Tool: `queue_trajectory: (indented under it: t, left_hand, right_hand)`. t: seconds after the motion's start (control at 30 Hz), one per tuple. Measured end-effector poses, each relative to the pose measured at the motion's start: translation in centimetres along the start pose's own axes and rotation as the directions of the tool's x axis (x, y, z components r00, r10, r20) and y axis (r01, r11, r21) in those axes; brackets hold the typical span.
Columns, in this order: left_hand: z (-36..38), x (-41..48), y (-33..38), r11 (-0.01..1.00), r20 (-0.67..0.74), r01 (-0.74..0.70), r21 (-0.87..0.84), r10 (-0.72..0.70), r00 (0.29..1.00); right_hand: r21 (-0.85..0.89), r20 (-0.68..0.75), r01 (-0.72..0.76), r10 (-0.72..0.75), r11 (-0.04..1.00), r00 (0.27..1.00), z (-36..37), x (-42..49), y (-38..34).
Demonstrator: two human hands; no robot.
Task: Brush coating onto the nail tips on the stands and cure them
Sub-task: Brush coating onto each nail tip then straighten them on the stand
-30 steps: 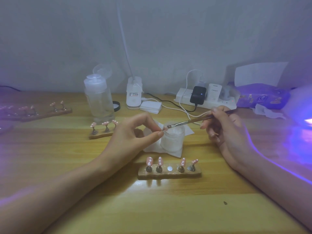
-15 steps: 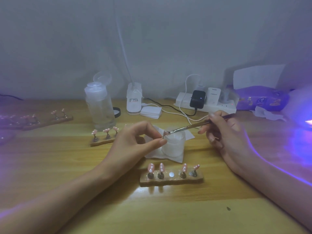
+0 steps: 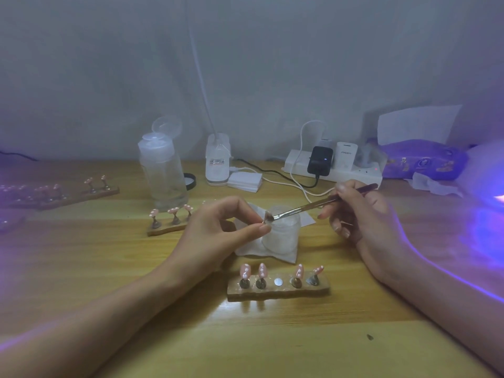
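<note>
Pale wood, glossy and grained, forms the table. Three rough-edged wooden stands lie on it. The near stand carries four pink, almond-shaped tips on small metal pegs, with one bare round magnet in the middle slot. The second stand, left of the hands, shows three tips. The far stand is blurred in violet light and its tips cannot be counted.

The left hand pinches a held tip between thumb and forefinger above a frosted round jar, which stands on a white folded pad. The right hand grips one thin brush with a metal ferrule and dark handle, fingers curled round it. Its bristles touch the held tip.

Behind stand one clear plastic bottle, flip lid open, and one white power strip.

Compared with a second ago, pinch and brush grip are the same and the bristles remain at the tip. The whole scene sits slightly lower in view.
</note>
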State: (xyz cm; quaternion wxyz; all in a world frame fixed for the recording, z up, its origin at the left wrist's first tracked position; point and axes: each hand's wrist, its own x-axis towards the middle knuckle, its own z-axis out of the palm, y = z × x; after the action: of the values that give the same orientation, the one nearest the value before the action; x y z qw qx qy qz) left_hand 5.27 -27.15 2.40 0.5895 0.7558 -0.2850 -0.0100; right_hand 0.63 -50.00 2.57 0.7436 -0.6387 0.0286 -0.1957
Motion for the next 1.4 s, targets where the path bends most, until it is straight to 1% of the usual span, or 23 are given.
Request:
queue_trajectory:
  t: [0.1, 0.23, 0.3, 0.4, 0.53, 0.67, 0.8, 0.93, 1.0, 1.07, 1.2, 1.3, 1.4]
  left_hand:
    - [0.0, 0.0, 0.2, 1.0, -0.009, 0.012, 0.0, -0.012, 1.0]
    - [0.0, 0.0, 0.2, 1.0, -0.007, 0.016, 0.008, -0.016, 1.0]
    - [-0.1, 0.0, 0.3, 1.0, -0.007, 0.017, 0.012, -0.017, 1.0]
    - [0.0, 0.0, 0.2, 1.0, -0.007, 0.02, 0.014, -0.02, 1.0]
    - [0.0, 0.0, 0.1, 1.0, -0.015, 0.008, 0.011, -0.007, 1.0]
    - [0.0, 0.1, -0.1, 1.0, -0.01, 0.001, 0.002, -0.001, 1.0]
    - [0.0, 0.1, -0.3, 1.0, -0.002, -0.009, -0.002, 0.009, 1.0]
    - [0.0, 0.2, -0.5, 1.0, 0.019, -0.003, -0.01, 0.003, 1.0]
    - [-0.1, 0.2, -0.6, 1.0, 0.022, -0.003, -0.009, 0.003, 1.0]
    - [-0.1, 0.2, -0.7, 1.0, 0.022, -0.006, -0.004, 0.006, 1.0]
    - [-0.1, 0.2, -0.8, 1.0, 0.024, -0.013, -0.002, 0.013, 1.0]
    - [-0.1, 0.1, -0.8, 1.0, 0.034, -0.017, 0.002, 0.017, 0.999]
    - [-0.1, 0.1, -0.6, 1.0, 0.031, -0.018, 0.005, 0.018, 0.999]
  right_hand:
    - [0.03, -0.041, 0.002, -0.001, 1.0, 0.999, -0.2, 0.1, 0.0]
    - [0.023, 0.019, 0.028, -0.028, 0.999, 0.999, -0.2, 0.0, 0.1]
    - [0.0, 0.007, 0.021, -0.021, 1.0, 1.0, -0.2, 0.1, 0.2]
    - [0.013, -0.022, 0.022, -0.021, 1.0, 1.0, -0.4, 0.1, 0.1]
    - [-0.01, 0.021, 0.039, -0.039, 0.999, 0.999, -0.2, 0.0, 0.1]
    - [0.006, -0.029, 0.019, -0.019, 1.0, 0.999, -0.3, 0.2, 0.1]
    - [0.019, 0.014, 0.028, -0.028, 0.999, 1.0, -0.2, 0.2, 0.1]
    - [0.048, -0.045, -0.001, 0.004, 0.999, 0.999, -0.3, 0.3, 0.1]
    - [0.049, -0.004, 0.008, -0.008, 0.999, 1.0, -0.2, 0.3, 0.0]
    - [0.012, 0.031, 0.018, -0.019, 1.0, 0.999, -0.1, 0.2, 0.1]
    - [0.025, -0.021, -0.012, 0.013, 1.0, 1.0, -0.3, 0.2, 0.1]
    - [0.005, 0.026, 0.009, -0.009, 1.0, 1.0, -0.3, 0.2, 0.0]
    - [0.001, 0.002, 0.001, -0.001, 1.0, 1.0, -0.2, 0.3, 0.2]
